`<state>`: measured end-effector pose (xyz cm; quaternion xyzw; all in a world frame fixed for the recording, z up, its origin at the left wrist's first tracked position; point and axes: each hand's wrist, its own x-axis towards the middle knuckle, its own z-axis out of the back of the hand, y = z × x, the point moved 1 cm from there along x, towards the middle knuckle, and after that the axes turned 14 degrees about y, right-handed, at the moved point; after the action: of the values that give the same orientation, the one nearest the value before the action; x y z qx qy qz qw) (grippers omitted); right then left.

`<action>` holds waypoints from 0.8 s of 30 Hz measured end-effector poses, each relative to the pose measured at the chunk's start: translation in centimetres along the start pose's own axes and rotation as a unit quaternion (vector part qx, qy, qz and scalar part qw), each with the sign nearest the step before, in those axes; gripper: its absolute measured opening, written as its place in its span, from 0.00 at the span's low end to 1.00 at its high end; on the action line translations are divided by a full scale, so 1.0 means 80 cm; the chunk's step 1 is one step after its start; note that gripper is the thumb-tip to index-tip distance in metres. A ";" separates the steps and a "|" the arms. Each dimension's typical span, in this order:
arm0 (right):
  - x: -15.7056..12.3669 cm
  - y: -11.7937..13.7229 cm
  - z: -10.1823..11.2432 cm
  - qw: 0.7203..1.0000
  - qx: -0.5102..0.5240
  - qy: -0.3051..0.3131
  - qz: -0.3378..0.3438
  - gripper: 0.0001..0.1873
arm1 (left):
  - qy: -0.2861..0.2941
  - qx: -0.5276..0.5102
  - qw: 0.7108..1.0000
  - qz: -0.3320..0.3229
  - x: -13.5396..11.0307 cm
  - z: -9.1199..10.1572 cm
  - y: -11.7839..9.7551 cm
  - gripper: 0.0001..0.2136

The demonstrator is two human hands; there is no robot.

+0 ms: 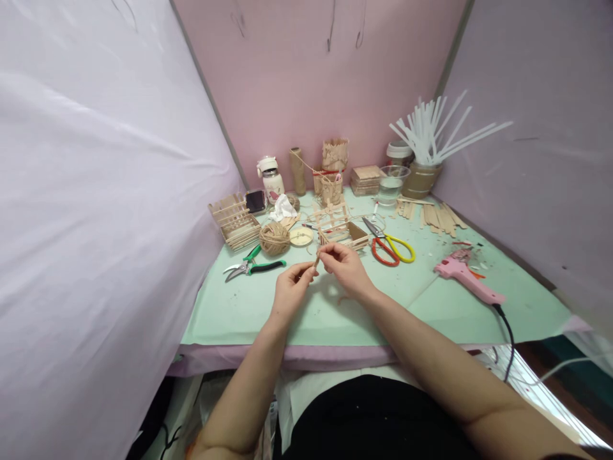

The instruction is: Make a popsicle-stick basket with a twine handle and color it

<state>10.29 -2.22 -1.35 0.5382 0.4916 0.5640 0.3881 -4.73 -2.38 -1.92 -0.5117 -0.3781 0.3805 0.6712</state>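
Both the left hand (pixel 291 289) and right hand (pixel 348 271) pinch one slim tan piece (pixel 317 260), which might snap if twisted unevenly.

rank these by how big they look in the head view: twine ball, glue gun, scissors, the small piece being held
Largest to smallest:
1. Glue gun
2. Scissors
3. Twine ball
4. Held piece, partly hidden, so ranked by its visible part
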 end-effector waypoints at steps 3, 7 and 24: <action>0.002 0.001 0.003 0.999 0.046 -0.014 0.007 0.08 | 0.030 -0.075 0.996 0.048 -0.009 0.001 0.001 0.14; 0.003 0.001 -0.001 0.996 0.083 0.003 -0.010 0.07 | 0.051 -0.147 0.983 0.102 -0.031 0.000 0.007 0.17; 0.004 -0.002 0.001 0.992 0.112 0.041 -0.046 0.11 | 0.099 0.038 0.992 0.064 -0.047 0.016 -0.006 0.12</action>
<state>10.28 -1.88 -1.47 0.5317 0.5911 0.5087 0.3303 -7.38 -5.34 -1.65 -0.5442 -0.2613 0.3841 0.6986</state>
